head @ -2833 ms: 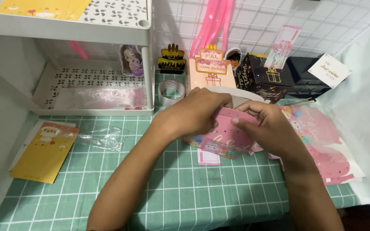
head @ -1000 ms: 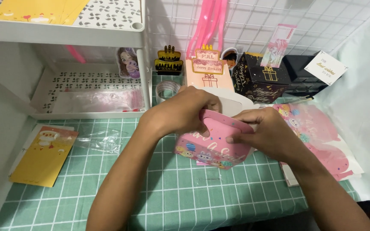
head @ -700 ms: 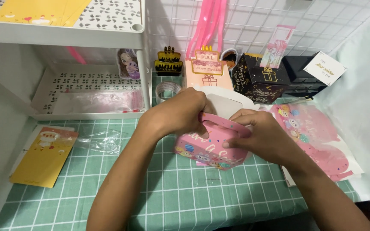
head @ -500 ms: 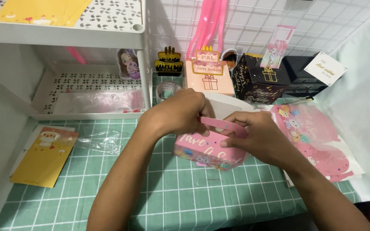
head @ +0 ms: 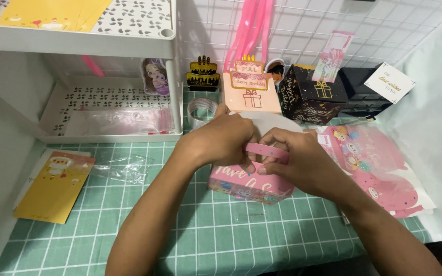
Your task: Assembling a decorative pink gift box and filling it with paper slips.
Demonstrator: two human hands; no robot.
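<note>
While both hands work at its top, the scene reads as follows.
Box: pink paper gift box (head: 246,185) stands on the green grid cutting mat (head: 221,230), near the mat's middle.
Handle: pink paper strap (head: 267,151) arches over the box top.
Left hand (head: 221,140): closed, pinching the strap's left end.
Right hand (head: 297,161): closed, pinching the strap's right end.
Handling: likely light, thin card, easily creased; best held by the side walls or the strap, gently.
Nearby: flat pink box blanks (head: 379,174) lie right of the box; tape roll (head: 200,112) behind it; yellow card (head: 54,186) well to its left.
</note>
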